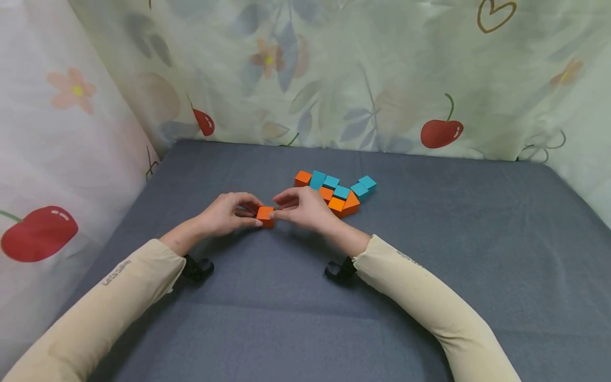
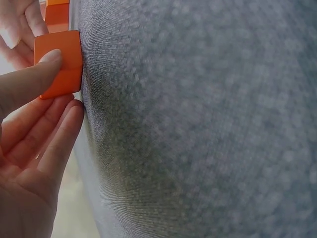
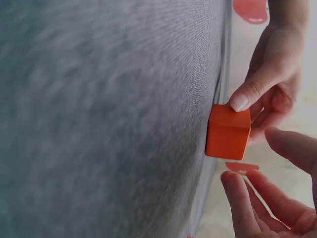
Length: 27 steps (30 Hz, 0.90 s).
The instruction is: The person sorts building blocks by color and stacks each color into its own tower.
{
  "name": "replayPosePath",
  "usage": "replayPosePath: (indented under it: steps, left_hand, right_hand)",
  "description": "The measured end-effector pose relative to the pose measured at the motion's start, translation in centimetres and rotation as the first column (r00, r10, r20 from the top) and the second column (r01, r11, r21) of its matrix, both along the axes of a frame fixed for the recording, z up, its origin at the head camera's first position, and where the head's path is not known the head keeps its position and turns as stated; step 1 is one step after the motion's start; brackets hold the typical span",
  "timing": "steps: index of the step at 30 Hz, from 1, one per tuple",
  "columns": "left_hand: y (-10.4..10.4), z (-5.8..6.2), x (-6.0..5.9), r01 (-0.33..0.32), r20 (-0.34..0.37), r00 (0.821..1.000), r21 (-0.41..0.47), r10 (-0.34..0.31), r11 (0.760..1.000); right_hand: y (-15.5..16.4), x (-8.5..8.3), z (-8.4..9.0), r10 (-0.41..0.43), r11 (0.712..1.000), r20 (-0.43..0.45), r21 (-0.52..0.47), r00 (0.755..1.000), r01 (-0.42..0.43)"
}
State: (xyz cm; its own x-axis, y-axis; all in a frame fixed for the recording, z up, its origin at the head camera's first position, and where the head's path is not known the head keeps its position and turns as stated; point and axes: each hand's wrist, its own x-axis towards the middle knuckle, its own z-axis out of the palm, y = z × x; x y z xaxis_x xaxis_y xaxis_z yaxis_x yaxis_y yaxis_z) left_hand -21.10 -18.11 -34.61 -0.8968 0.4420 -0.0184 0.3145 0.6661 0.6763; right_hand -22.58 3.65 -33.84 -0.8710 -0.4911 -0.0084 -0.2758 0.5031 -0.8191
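An orange wooden block stands on the grey cloth, left of a group of blocks. My left hand holds it, with the thumb on one face and the fingers at its left side. My right hand is at the block's right side. In the right wrist view the right thumb and fingers are spread apart, and a gap shows between them and the block.
Just right of my right hand lies a group of several orange and teal blocks, including an orange wedge and a teal block. The grey cloth spreads around it. A patterned curtain hangs behind the table.
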Motion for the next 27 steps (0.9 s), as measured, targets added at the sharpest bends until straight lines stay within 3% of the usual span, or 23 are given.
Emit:
replayPosePath:
  steps: [8,16,23,27]
  left_hand:
    - [0.0,0.1,-0.2,0.006,0.001,1.000,-0.001,-0.006,1.000]
    - [-0.1,0.0,-0.1,-0.004,0.011,1.000,0.007,0.004,1.000]
    - [-0.2,-0.1,-0.2,-0.011,0.016,1.000,0.013,0.010,1.000]
    - [-0.2,-0.1,-0.2,-0.013,0.030,0.999,0.011,0.013,1.000]
  right_hand:
    - [1.0,-0.4,-0.2,-0.094,0.992,-0.035,-0.082,0.995,0.091]
    - [1.3,-0.4,-0.1,-0.237,0.965,-0.068,-0.127,0.969,0.228]
    - [1.6,-1.2,0.0,-0.346,0.938,-0.133,-0.088,0.929,0.336]
    - [1.8,-1.9,0.0,-0.371,0.928,-0.131,-0.040,0.919,0.369]
